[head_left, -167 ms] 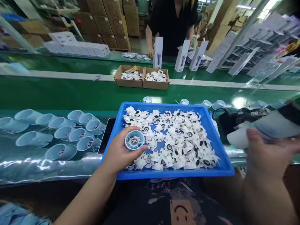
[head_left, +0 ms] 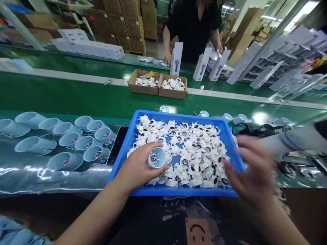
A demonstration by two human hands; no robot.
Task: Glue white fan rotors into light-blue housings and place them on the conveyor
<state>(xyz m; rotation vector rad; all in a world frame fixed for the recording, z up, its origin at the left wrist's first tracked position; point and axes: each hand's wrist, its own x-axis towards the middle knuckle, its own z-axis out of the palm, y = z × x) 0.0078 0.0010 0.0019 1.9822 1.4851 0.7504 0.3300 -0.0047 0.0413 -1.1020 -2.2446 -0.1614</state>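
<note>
- Your L hand [head_left: 138, 166] is closed round a short pale blue plastic tube [head_left: 156, 157], thumb on the near side, fingers wrapping the far side. Open end faces up twd you; a round reddish, metallic-looking part w/ spokes shows inside.
- Tube loc: held above the L-centre of the shallow rectangular blue plastic tray [head_left: 184, 193].
- Your R hand [head_left: 255, 173] is open, thumb and fingers apart, nothing seen btwn them. Badly blurred. It's over the tray's R edge; can't tell if it touches anything.
- Just past R hand: a whitish translucent cylinder w/ dark end [head_left: 296, 137], lying roughly sideways, partly hidden by your fingers.
- Tray holds a loose heap of white plastic bladed fan wheels w/ dark round hubs [head_left: 185, 162], densest on the R side; some blue floor shows nr the middle.
- L of tray: flat black slab w/ pale edge [head_left: 117, 145], right beside the rim.
- Further L on the glossy green bench [head_left: 76, 97]: cluster of more pale blue tubes [head_left: 75, 162], on their sides, mouths twd you; several show reddish parts inside.
- Few more tubes behind tray, partly hidden.
- Beyond: 2 open brown cardboard boxes [head_left: 171, 93] side by side, also w/ white fan wheels; yellow packet [head_left: 147, 75] in the L one.
- Opp. side: co-worker in black top [head_left: 189, 34], nr tall white printed cartons [head_left: 176, 59].
</note>
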